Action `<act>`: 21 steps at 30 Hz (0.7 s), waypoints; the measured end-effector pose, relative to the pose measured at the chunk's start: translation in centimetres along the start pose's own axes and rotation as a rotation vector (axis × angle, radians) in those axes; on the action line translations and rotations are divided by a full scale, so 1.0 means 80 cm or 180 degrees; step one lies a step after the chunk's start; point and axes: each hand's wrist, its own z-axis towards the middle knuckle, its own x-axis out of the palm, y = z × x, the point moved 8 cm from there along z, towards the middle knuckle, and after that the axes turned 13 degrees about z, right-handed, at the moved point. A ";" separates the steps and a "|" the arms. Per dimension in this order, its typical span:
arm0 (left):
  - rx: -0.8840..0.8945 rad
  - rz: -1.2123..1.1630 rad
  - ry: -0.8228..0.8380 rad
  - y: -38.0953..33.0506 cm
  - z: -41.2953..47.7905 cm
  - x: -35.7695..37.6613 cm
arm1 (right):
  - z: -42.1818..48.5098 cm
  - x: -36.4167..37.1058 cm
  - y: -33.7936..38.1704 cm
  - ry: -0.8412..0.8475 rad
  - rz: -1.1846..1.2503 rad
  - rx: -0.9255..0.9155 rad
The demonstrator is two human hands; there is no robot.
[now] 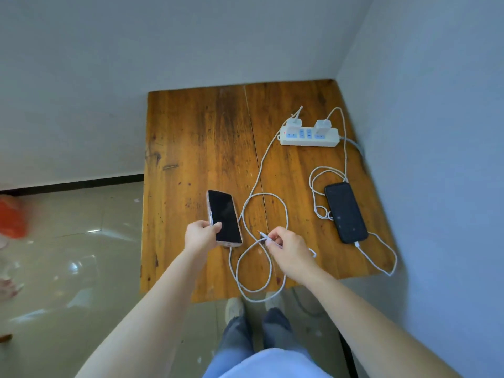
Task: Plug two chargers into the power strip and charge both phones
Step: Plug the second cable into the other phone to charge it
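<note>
Head view: cable loops (261, 257) between hands, black phone (345, 212) right

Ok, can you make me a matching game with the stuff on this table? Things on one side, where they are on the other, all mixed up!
Things:
1. phone with the pale case
2. black phone
3. loose cable plug
4. two white chargers

Where:
A. lying flat on the wooden table, cable plugged in
B. stuck in the power strip
C. pinched in the right hand
D. held by the left hand

Pairs: 1-D, 2-A, 3-C, 4-B
</note>
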 end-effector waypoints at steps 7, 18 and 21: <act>-0.0903 -0.2436 0.0934 0.007 -0.095 0.013 | -0.054 -0.046 0.060 -0.0179 0.0285 -0.0588; -0.0704 -0.2941 0.1112 -0.040 -0.158 0.009 | -0.079 -0.053 0.105 -0.0074 0.0292 -0.1075; -0.0607 -0.3005 0.1112 -0.047 -0.163 0.006 | -0.079 -0.055 0.118 -0.0157 0.0181 -0.1191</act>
